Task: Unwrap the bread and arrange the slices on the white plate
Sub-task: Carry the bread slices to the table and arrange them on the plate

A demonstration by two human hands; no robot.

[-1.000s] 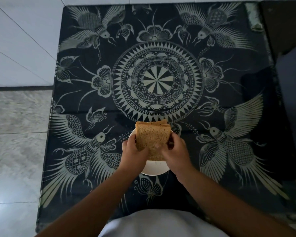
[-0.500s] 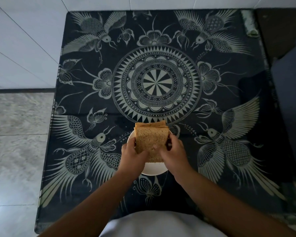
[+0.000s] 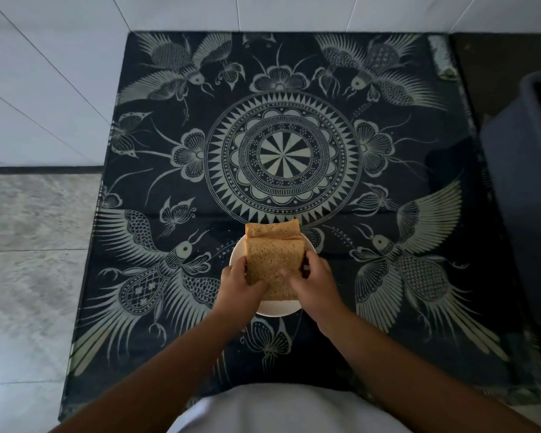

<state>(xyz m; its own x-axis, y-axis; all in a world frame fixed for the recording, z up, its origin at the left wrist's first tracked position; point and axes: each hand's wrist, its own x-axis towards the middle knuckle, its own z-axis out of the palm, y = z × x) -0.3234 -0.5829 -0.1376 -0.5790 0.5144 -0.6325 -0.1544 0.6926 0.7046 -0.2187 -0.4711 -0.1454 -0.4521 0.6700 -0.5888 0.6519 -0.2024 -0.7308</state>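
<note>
Over the near half of the table, the bread [image 3: 274,260] stands as a stack of brown slices held above the plate [image 3: 277,307]. The nearest slice faces the camera, and behind its top edge the crusts of further slices show, leaning a little away. No wrapper can be made out on the stack in this dim light.

The left hand [image 3: 239,284] grips the stack's lower left edge, thumb on the front slice and fingers curled round behind. The right hand [image 3: 314,284] closes on the lower right edge in the same way, its thumb pressed to the front face near the middle of the slice. Both hands are closed on the bread, and both forearms reach in from the bottom of the view.

The plate is white and round; only its left rim and its near rim show, the rest hidden by bread and hands. It sits on a dark cloth [image 3: 419,151] printed with pale birds, butterflies, flowers and a central round medallion just beyond the bread. To the right of the table stands a dark bin [image 3: 525,182]. Pale wall tiles lie beyond and to the left, and grey floor lower left.
</note>
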